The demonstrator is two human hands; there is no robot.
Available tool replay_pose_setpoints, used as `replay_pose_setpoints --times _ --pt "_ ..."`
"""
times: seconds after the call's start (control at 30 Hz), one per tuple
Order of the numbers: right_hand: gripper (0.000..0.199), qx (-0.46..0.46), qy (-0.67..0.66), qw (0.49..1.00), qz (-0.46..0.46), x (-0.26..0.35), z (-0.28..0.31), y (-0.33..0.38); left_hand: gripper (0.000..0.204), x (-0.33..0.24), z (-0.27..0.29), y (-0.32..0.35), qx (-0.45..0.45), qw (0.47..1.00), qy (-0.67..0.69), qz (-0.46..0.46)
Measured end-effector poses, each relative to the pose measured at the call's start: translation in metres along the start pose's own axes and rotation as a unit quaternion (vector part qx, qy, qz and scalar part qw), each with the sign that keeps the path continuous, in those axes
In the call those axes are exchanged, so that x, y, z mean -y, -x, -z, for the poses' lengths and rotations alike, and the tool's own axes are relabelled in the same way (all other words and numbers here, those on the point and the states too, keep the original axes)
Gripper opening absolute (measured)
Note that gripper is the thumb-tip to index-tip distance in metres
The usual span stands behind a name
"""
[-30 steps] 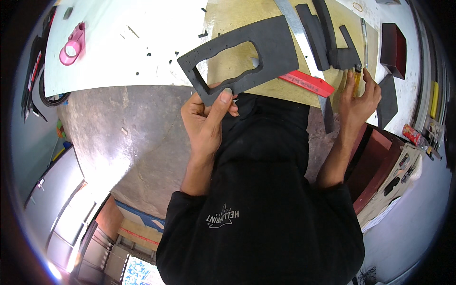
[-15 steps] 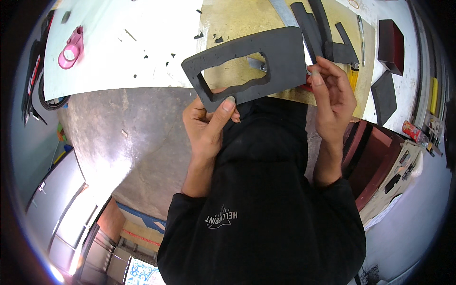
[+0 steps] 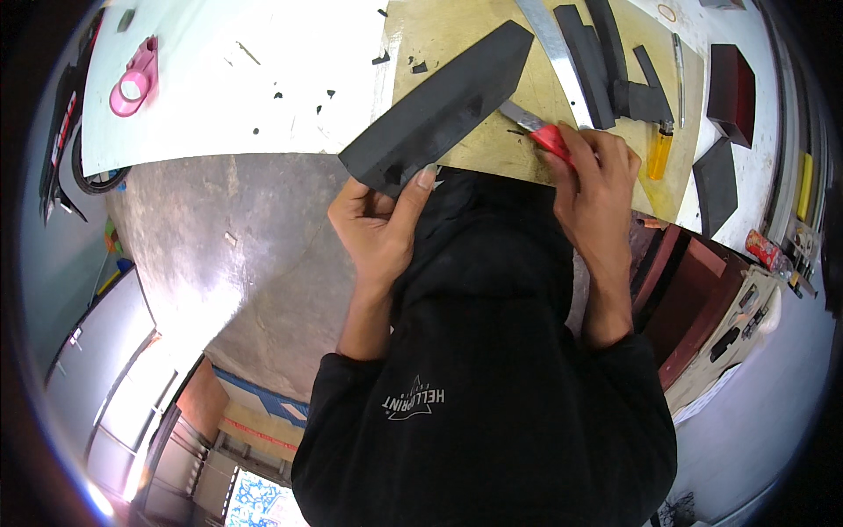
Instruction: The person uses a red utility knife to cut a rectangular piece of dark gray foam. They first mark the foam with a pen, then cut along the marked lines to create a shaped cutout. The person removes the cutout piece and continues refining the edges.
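My left hand (image 3: pixel 382 224) grips the near lower end of a thick black foam block (image 3: pixel 439 101), thumb on its near side. The block is tilted up so that a long side faces me, and its cut-out opening is mostly hidden. My right hand (image 3: pixel 597 180) is closed round the red handle of a utility knife (image 3: pixel 551 140). The knife's blade points up and left toward the block, apart from it, over the yellowish cutting mat (image 3: pixel 474 149).
A steel ruler (image 3: pixel 555 61), black foam strips (image 3: pixel 587 70), a yellow lighter (image 3: pixel 660 151) and a pen (image 3: pixel 679 79) lie to the right. Beyond them sits a dark red box (image 3: pixel 731 95). A pink tape dispenser (image 3: pixel 136 83) and small black scraps are on the white table (image 3: pixel 219 114).
My left hand has turned the foam block, so its opening no longer faces up. My right hand, formerly beside the block with fingers raised, now holds the utility knife.
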State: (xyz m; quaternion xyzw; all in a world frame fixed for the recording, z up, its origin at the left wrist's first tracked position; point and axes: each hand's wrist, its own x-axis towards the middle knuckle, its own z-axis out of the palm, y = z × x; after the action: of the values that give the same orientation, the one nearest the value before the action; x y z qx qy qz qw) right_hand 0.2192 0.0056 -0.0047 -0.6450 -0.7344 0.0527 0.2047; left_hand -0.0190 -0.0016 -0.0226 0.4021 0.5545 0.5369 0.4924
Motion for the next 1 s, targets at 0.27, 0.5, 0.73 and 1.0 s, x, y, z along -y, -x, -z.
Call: replay_pose_setpoints --times 0.27,0.5,0.73,1.0 --pt "0.022 0.153 -0.369 0.884 -0.243 0.006 0.034 0.021 0.032 0.005 -0.014 -0.005 -0.025 0.999 0.039 0.023" --pt "0.022 0.214 -0.462 0.825 -0.246 0.029 0.006 0.018 0.037 0.017 -0.011 -0.013 -0.022 0.987 -0.140 -0.080" --pt "0.032 0.106 -0.439 0.871 -0.192 0.034 -0.013 0.014 0.059 0.018 -0.012 -0.030 -0.036 0.892 -0.382 -0.238" --pt "0.046 0.054 -0.306 0.948 -0.062 0.040 -0.015 0.017 0.075 0.024 -0.002 -0.036 -0.021 0.859 -0.320 -0.400"
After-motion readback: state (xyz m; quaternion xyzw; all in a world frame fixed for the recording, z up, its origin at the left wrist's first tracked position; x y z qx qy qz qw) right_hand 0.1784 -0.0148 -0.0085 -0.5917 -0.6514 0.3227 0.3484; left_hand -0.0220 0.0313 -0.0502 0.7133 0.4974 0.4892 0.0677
